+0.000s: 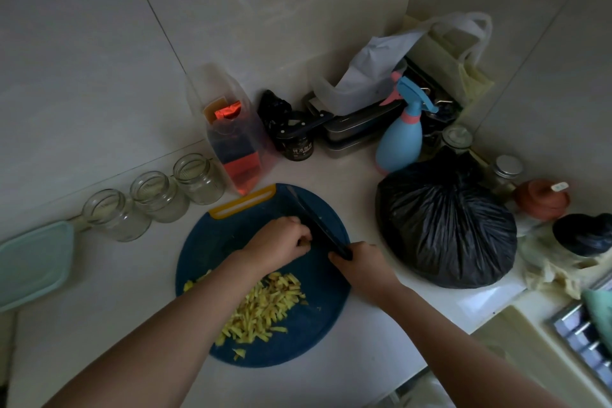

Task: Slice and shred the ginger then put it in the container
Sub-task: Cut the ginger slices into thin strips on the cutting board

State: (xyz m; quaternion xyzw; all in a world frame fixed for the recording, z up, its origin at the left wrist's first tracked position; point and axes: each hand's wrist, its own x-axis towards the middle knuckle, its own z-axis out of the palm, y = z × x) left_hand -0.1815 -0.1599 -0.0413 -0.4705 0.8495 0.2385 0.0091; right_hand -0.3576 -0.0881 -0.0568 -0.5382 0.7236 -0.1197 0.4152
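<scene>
Pinning a half-hidden ginger stub [303,243] on board [318,325] with curled left hand [281,242]; gripping knife [311,219] in clenched right hand [361,267], blade beside knuckles. Keeping shreds [261,308] heaped nearer. Could nick fingertips through slipping of so small a stub.

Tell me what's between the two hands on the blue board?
A black knife, seen in the head view. Its blade stands beside the left hand; the right hand grips its handle.

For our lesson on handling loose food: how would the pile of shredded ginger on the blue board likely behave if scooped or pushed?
The shredded ginger is many short loose strips, so it would probably scatter rather than lift as one. The strips look thin, so likely light. Pushed along the flat board, they should slide together.
</scene>
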